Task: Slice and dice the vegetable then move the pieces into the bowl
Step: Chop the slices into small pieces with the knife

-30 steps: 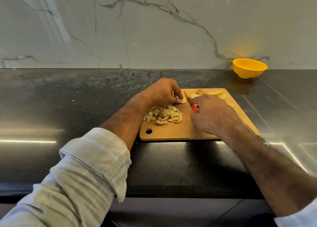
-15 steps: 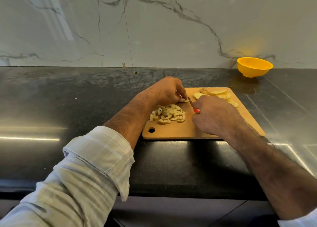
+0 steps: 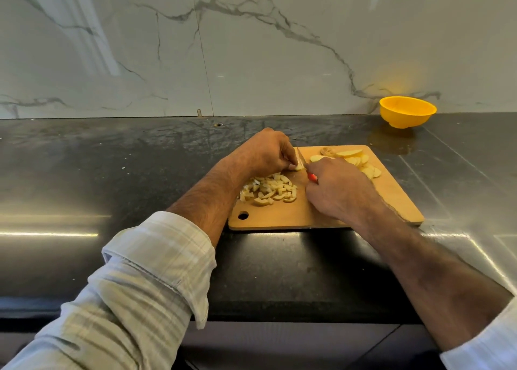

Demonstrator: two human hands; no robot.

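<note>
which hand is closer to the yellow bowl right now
Right. The right hand grips the knife mid-board, on the side of the yellow bowl. The left hand pinches a slice farther left.

One bowl [image 3: 407,111], one board [image 3: 313,215], one knife [image 3: 303,165], perhaps ten slices [image 3: 361,162].

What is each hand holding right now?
Left hand: pinches a vegetable slice on the board.
Right hand: grips the knife.
</note>
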